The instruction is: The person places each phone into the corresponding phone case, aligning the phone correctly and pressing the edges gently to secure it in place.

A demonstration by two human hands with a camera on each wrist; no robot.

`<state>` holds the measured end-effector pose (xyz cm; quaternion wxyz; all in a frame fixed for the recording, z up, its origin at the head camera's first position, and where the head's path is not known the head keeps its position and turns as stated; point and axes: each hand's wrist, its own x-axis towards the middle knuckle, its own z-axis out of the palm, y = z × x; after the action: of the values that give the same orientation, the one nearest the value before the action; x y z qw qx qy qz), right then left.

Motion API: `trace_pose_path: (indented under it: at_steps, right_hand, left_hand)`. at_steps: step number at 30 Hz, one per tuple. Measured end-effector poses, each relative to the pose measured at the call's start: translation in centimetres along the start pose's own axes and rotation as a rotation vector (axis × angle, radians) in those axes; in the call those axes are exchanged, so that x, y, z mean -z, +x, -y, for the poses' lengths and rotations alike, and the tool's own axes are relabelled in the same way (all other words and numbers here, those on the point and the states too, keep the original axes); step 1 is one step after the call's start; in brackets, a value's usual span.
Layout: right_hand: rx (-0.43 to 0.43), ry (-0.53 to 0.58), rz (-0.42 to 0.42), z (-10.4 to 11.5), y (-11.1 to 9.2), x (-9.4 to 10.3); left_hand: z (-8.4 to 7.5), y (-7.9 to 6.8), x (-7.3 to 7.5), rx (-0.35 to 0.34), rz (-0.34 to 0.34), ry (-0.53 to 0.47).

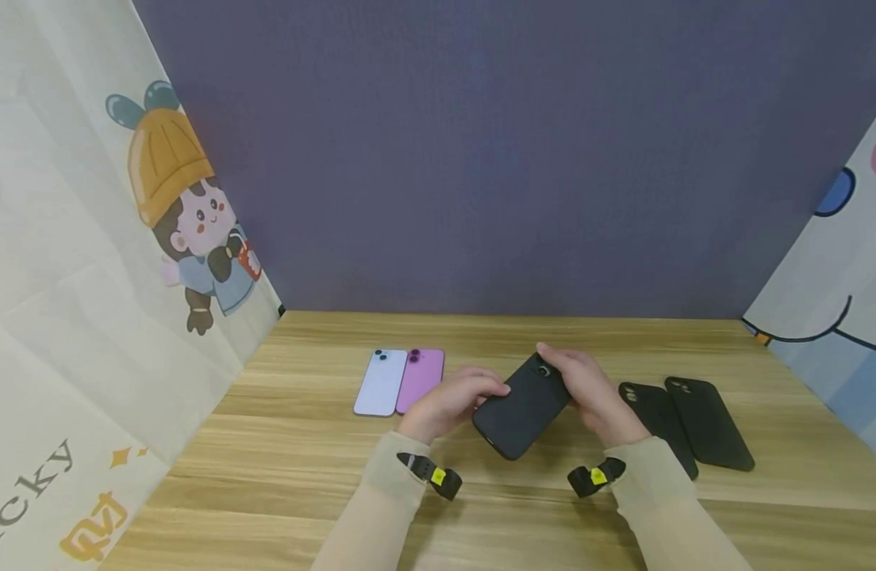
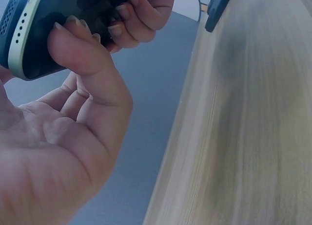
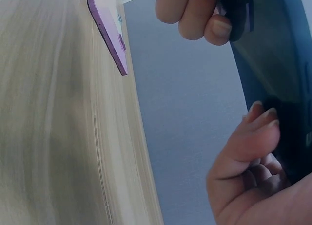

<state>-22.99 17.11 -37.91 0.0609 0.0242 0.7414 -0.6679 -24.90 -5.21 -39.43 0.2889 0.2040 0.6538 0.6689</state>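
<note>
Both hands hold a black phone case (image 1: 524,408) tilted over the table, its back and camera opening facing up in the head view. A phone (image 2: 19,37) with a pale edge and dark screen shows beneath it in the left wrist view. At this lower end, the phone's pale edge stands out from the case's edge. My left hand (image 1: 452,400) grips the lower left side, with the thumb on the case's back and fingertips at the screen. My right hand (image 1: 591,388) grips the camera end from the right, fingertips curled against the screen side.
A pale lilac phone (image 1: 381,385) and a pink phone (image 1: 420,381) lie side by side left of the hands. Two more black cases (image 1: 659,420) lie to the right, near the right forearm. A dark blue-grey panel (image 1: 495,159) rises behind the wooden table (image 1: 281,444).
</note>
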Motion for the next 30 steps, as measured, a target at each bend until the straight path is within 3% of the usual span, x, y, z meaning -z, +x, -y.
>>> trace_pose_path:
  at_steps: [18, 30]
  right_hand:
    - [0.008, -0.048, -0.061, -0.03, -0.04, -0.38]
    - [-0.016, -0.001, -0.024, -0.07, 0.01, 0.04]
  left_hand:
    - [-0.11, -0.14, -0.18, -0.016, 0.01, -0.001]
    - [-0.17, -0.16, -0.28, -0.035, -0.013, 0.002]
